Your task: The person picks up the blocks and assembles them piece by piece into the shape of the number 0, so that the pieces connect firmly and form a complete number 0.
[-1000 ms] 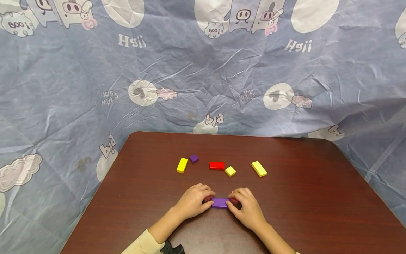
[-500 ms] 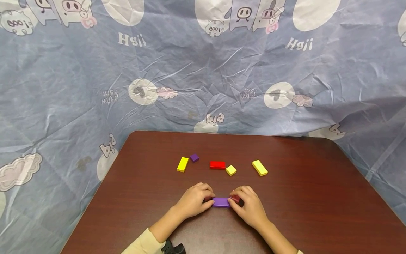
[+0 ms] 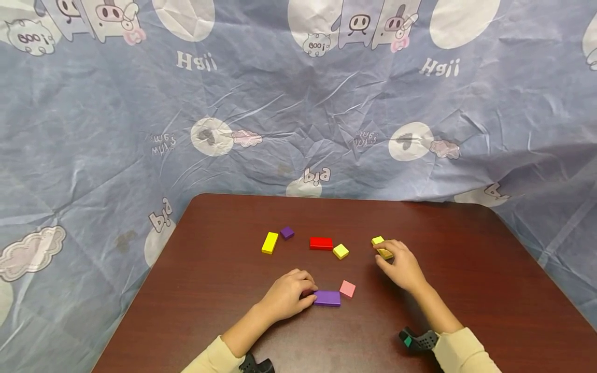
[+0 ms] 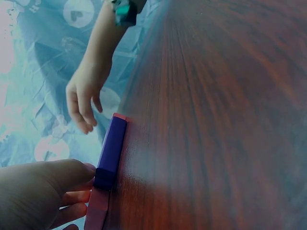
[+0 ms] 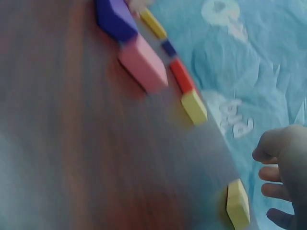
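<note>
A flat, oblong purple block point(image 3: 327, 299) lies on the desk point(image 3: 298, 342), its near end at the thumb tip of the left hand point(image 3: 288, 295), its length running away to that hand's right. At its far end sits a pink block point(image 3: 347, 289) with a square top, turned askew, corner touching the purple one. Beside the left hand's fingers a reddish block point(image 4: 97, 207), mostly hidden, continues the row. An oblong yellow block point(image 5: 238, 205) lies slantwise by the right hand point(image 3: 401, 265), partly covered from above by its fingers.
</note>
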Motion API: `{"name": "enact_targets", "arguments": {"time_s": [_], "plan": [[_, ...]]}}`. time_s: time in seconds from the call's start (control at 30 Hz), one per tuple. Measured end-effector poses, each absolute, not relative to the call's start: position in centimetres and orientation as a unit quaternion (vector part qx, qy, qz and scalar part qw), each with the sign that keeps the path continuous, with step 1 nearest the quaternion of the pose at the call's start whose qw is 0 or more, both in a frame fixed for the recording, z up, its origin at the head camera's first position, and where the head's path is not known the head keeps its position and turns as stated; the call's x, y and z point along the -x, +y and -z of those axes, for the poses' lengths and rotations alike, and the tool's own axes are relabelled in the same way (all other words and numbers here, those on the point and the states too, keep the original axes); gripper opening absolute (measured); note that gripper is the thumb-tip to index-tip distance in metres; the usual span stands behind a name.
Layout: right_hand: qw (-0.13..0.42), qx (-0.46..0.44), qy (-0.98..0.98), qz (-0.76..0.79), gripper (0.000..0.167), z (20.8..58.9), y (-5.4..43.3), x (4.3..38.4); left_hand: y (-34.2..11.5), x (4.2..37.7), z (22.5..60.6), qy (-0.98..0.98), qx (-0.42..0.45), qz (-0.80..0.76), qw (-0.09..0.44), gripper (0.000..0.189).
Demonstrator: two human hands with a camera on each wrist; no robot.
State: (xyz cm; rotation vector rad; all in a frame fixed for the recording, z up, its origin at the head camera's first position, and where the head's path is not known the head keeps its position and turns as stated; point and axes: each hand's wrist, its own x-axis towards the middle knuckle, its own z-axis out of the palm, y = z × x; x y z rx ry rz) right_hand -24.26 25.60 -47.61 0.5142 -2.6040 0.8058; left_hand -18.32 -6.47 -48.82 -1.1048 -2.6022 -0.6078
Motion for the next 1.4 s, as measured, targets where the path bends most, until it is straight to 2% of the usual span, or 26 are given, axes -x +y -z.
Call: {"name": "enact_targets", "arguments": {"time_s": [0.4,0.67,0.8,1.1,1.4], "plan": [[0.082,-0.207,-0.936,-0.273,0.034,47.1,28.3,28.9,-6.7,18.2,48.8,-0.893,0.378,0.21,0.123,0.013],[0.0,-0.253,-0.937,-0.242,0.052,46.4,28.7,29.8,-6.6,18.2,48.6,-0.894,0.378,0.209,0.119,0.014],[-0.025,-0.26,-0.939,-0.225,0.059,46.3,28.8,29.7,-6.6,18.3,48.6,-0.894,0.378,0.207,0.119,0.014],[-0.016,-0.254,-0.941,-0.222,0.064,46.5,29.3,29.7,-6.6,18.3,48.6,-0.895,0.376,0.209,0.119,0.013],[0.004,-0.232,-0.94,-0.252,0.06,46.6,28.5,28.6,-6.6,18.3,48.7,-0.895,0.376,0.21,0.117,0.013]]}}
